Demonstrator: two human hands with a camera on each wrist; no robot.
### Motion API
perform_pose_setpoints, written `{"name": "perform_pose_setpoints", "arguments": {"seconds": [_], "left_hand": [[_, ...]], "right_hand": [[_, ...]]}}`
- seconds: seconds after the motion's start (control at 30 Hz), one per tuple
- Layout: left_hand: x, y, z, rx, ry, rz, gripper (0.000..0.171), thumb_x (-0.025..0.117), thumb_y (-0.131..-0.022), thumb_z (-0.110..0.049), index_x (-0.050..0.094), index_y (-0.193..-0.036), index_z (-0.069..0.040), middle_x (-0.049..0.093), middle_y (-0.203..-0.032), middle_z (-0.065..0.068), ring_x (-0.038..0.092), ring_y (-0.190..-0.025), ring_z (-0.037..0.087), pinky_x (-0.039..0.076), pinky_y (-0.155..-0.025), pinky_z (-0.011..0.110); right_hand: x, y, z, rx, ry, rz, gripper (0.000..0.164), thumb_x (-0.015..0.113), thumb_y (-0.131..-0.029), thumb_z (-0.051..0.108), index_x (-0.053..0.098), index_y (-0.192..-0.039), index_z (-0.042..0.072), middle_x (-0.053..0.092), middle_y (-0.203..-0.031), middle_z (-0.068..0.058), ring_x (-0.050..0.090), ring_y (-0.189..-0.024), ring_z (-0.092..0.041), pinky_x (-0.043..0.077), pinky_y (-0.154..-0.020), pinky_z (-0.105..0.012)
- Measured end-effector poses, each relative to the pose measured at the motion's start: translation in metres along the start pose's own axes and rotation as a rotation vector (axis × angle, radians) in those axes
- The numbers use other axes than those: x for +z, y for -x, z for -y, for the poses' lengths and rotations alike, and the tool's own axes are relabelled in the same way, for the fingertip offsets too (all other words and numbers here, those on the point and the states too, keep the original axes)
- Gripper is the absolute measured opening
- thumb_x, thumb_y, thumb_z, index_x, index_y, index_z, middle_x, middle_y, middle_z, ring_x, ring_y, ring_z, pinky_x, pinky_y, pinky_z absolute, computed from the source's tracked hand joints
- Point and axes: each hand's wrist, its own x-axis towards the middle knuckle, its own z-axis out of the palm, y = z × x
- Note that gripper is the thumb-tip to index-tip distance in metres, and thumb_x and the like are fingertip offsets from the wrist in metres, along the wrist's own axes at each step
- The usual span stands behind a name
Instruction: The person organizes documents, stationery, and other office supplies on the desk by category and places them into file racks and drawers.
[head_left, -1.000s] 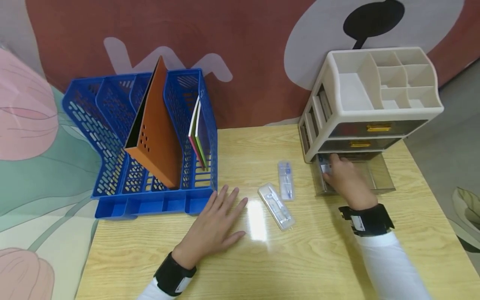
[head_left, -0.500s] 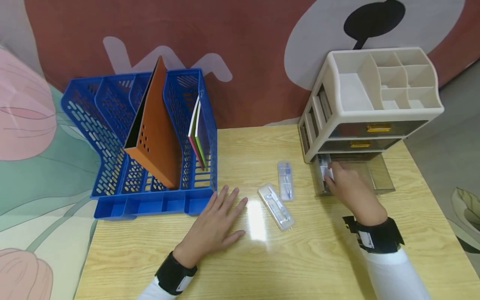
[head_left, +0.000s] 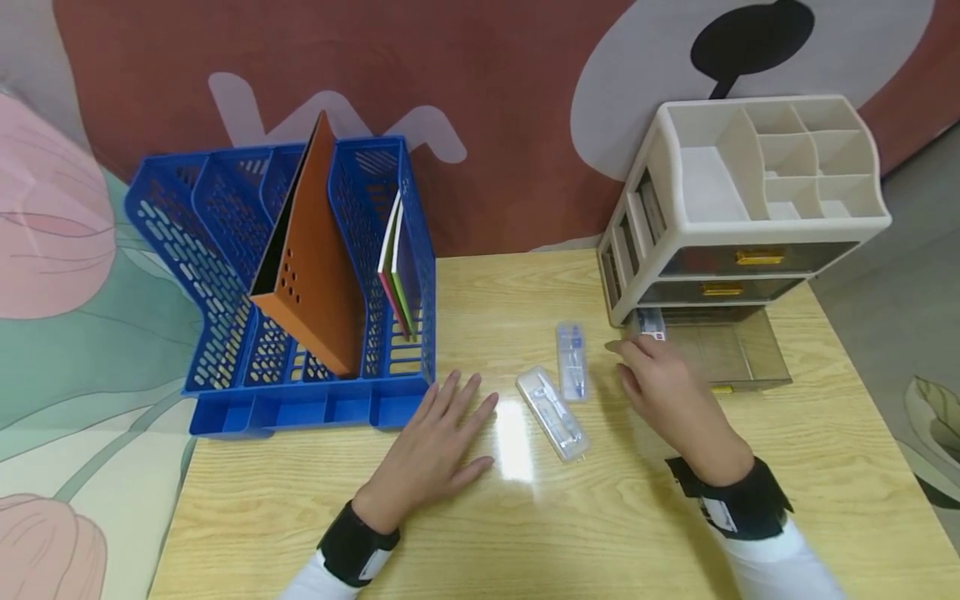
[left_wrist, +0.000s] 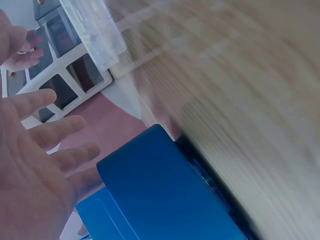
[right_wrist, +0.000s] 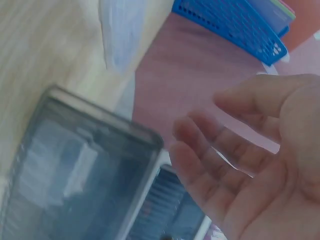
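My left hand (head_left: 423,454) lies with spread fingers on the table, its fingertips at the front corner of a blue desk file rack (head_left: 307,400). My right hand (head_left: 675,400) hovers over the left front of a pulled-out clear drawer (head_left: 753,346), fingers loosely bent; the right wrist view shows the hand (right_wrist: 250,155) holding nothing. Inside the drawer, at its left, lies a small blue-and-white packet (head_left: 652,323), partly hidden by that hand. Between the hands lie two clear plastic cases, a whitish one (head_left: 553,414) and a bluish one (head_left: 572,362), with slim items inside.
The white drawer cabinet (head_left: 667,200) stands at the back right, its two upper drawers pushed in and its top divided into compartments. In the blue rack stand an orange file box (head_left: 318,283) and several thin booklets (head_left: 397,275). A patterned cloth hangs behind the table.
My right hand has risen out of the drawer and shifted left toward its front left corner, uncovering more of the drawer floor. My left hand stays nearly still.
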Motion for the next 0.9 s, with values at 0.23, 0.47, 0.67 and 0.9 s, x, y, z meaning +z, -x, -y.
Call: {"name": "perform_pose_setpoints", "arguments": {"seconds": [0.23, 0.47, 0.67, 0.9], "left_hand": [[0.002, -0.003, -0.003, -0.020, 0.021, -0.003, 0.077, 0.056, -0.099, -0.058, 0.035, -0.162, -0.018, 0.030, -0.168, 0.016, 0.026, -0.156, 0.042, 0.032, -0.122, 0.060], [0.007, -0.010, -0.008, -0.045, 0.036, 0.002, 0.076, 0.056, -0.100, -0.058, 0.036, -0.162, -0.019, 0.030, -0.168, 0.016, 0.027, -0.155, 0.043, 0.033, -0.122, 0.060], [0.009, -0.017, -0.011, -0.042, 0.020, -0.032, 0.077, 0.057, -0.099, -0.059, 0.037, -0.161, -0.019, 0.031, -0.168, 0.017, 0.028, -0.155, 0.044, 0.031, -0.123, 0.060], [0.009, -0.036, -0.016, -0.056, 0.044, -0.060, 0.076, 0.055, -0.099, -0.060, 0.039, -0.160, -0.018, 0.031, -0.168, 0.018, 0.027, -0.155, 0.045, 0.031, -0.123, 0.060]], "right_hand": [[0.020, -0.004, 0.011, 0.078, -0.053, 0.070, 0.038, 0.076, -0.087, 0.005, 0.066, -0.122, -0.005, 0.068, -0.110, -0.024, 0.069, -0.093, -0.037, 0.062, -0.072, -0.048], [0.038, -0.010, 0.018, 0.227, -0.055, 0.169, 0.056, 0.077, -0.091, 0.017, 0.056, -0.135, -0.010, 0.062, -0.122, -0.034, 0.066, -0.104, -0.046, 0.061, -0.082, -0.055], [0.053, -0.019, 0.021, 0.366, -0.047, 0.280, 0.070, 0.076, -0.094, 0.030, 0.049, -0.138, -0.017, 0.058, -0.122, -0.039, 0.063, -0.104, -0.050, 0.057, -0.087, -0.060], [0.063, -0.029, 0.026, 0.525, -0.038, 0.469, 0.078, 0.071, -0.095, 0.046, 0.047, -0.124, -0.022, 0.056, -0.109, -0.038, 0.062, -0.098, -0.049, 0.055, -0.082, -0.059]]}}
